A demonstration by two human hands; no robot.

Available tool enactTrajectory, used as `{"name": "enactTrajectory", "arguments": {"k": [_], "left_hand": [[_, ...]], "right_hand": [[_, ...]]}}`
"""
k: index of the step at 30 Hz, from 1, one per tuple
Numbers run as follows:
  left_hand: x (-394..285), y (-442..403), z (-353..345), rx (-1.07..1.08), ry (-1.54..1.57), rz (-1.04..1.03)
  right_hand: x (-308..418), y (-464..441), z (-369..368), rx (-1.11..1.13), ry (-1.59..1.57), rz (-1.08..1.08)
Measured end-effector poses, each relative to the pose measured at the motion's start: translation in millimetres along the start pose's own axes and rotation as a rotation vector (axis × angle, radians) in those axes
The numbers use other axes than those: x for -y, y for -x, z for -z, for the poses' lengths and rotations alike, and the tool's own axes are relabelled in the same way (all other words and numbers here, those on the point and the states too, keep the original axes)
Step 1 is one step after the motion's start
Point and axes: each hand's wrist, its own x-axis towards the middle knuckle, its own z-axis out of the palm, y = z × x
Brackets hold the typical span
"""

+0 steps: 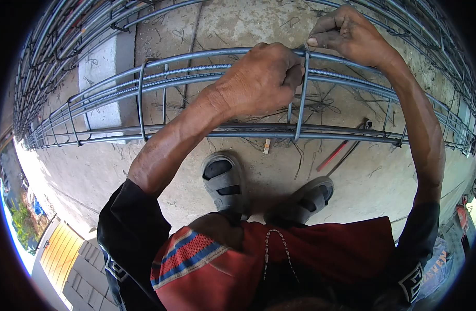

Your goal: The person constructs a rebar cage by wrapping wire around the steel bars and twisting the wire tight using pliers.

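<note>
A long rebar cage (175,79) runs across in front of me, its bars held by square stirrups (141,103). My left hand (264,78) is closed over the top bar, its fingers curled at a stirrup (301,111); its fingertips are partly hidden. Just right of that stirrup, above the top bar, my right hand (348,33) is closed in a pinch. Whatever lies between its fingertips is too small to make out. On the floor below the cage lies a hand tool with one red handle (332,155) and one dark handle, its head near the lower bars.
Loose tie wires (321,103) are scattered over the concrete floor (196,171). A pale block (105,78) stands beneath the cage on the left. More rebar cages (51,52) are stacked at the far left and right. My sandalled feet (223,181) are close to the near bars.
</note>
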Motion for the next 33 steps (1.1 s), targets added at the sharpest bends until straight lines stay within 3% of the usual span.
{"name": "enactTrajectory", "arguments": {"k": [2, 4, 5, 8, 11, 14, 17, 19, 20, 23, 26, 29, 33], "left_hand": [[-20.2, -12.2, 24.7, 0.152, -0.145, 0.065], [-21.3, -15.6, 26.9, 0.117, -0.167, 0.005], [-21.5, -18.7, 28.6, 0.096, -0.182, -0.029], [-24.3, -26.9, 37.3, 0.158, -0.102, 0.063], [-29.7, -35.3, 47.0, 0.141, 0.112, 0.371], [-21.4, -36.4, 45.0, 0.173, 0.101, 0.382], [-18.5, -24.5, 46.5, 0.213, 0.41, 0.504], [-12.1, -8.3, 42.9, 0.135, 0.255, 0.337], [-8.2, -1.2, 40.1, 0.09, 0.188, 0.259], [7.8, 1.4, 44.4, -0.293, -0.632, -0.294], [23.4, -19.3, 32.0, -0.134, -0.32, -0.303], [23.4, -36.8, 33.5, 0.183, -0.185, -0.156], [23.2, -44.2, 38.0, 0.257, -0.144, -0.205]], "right_hand": [[12.7, 14.2, 4.3, -0.063, 0.149, 0.164], [15.2, 22.7, 5.6, -0.177, 0.297, 0.403], [16.6, 24.2, 5.7, -0.185, 0.317, 0.405], [28.2, 31.1, 2.8, -0.2, 0.318, 0.355], [38.5, 35.6, 3.6, -0.193, 0.195, 0.231], [44.5, 30.1, 13.8, -0.201, 0.113, 0.134], [53.9, 22.8, 16.0, -0.221, 0.219, 0.013], [58.1, 21.1, 16.7, -0.215, 0.235, -0.149], [58.8, 22.2, 16.8, -0.215, 0.213, -0.11], [54.2, 25.3, 15.9, -0.215, 0.159, -0.033], [41.3, 23.4, 11.9, -0.232, 0.131, -0.026], [42.1, 23.2, 12.3, -0.211, 0.077, -0.006], [39.5, 26.2, 8.3, -0.217, -0.036, -0.109]]}}
